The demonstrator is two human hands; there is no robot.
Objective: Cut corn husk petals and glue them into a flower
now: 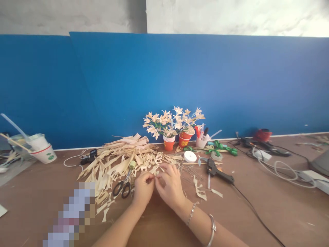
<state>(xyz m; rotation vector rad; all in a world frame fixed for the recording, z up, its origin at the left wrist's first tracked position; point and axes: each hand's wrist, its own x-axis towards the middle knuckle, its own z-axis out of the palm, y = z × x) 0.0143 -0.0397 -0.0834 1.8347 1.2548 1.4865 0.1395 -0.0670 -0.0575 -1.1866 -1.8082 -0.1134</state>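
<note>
My left hand (144,189) and my right hand (170,183) meet over the front middle of the table, their fingertips pinched close together. Whatever is between the fingers is too small and covered to make out. Just beyond them spreads a heap of pale dried husk strips (110,161). Scissors (122,189) with black handles lie left of my left hand, and a small pale green roll (132,164) sits by their blades. To the right of my right hand are thin wires (189,169), husk scraps (199,188) and a black hot glue gun (218,172).
Pale husk flowers (174,120) stand in a red paper cup (169,144) and another patterned cup (184,140) against the blue partition (115,85). A white tape roll (190,156) lies before them. Cables (277,168) run at right; a white cup (45,154) leans at left.
</note>
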